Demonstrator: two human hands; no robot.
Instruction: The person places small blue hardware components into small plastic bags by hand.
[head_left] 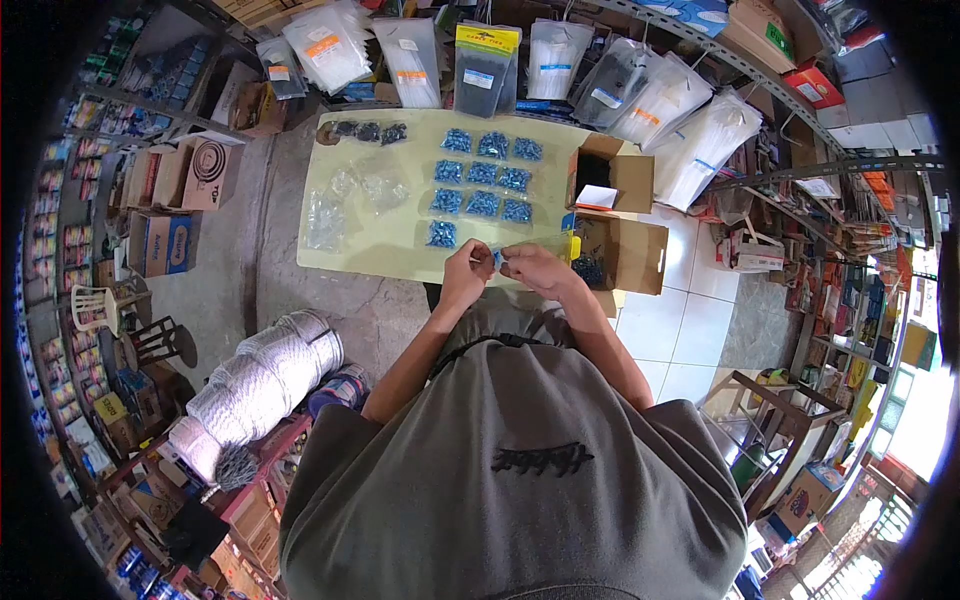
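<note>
At the table's near edge my left hand [467,272] and my right hand [537,269] are close together, their fingers pinched. Between the fingertips shows a small blue piece [497,258]; its exact kind is too small to make out. Just beyond my left hand lies a clear packet of blue pieces [441,234]. Further rows of similar packets [482,174] cover the middle of the pale yellow table [400,252]. Right of my right hand stands an open cardboard box [628,255] with dark and blue contents.
Empty clear bags [326,218] and dark packets [370,132] lie on the table's left side. A second open box [610,178] stands behind the first. Packs of cable ties [487,75] hang along the far shelf. Wrapped rope rolls [265,375] are at lower left.
</note>
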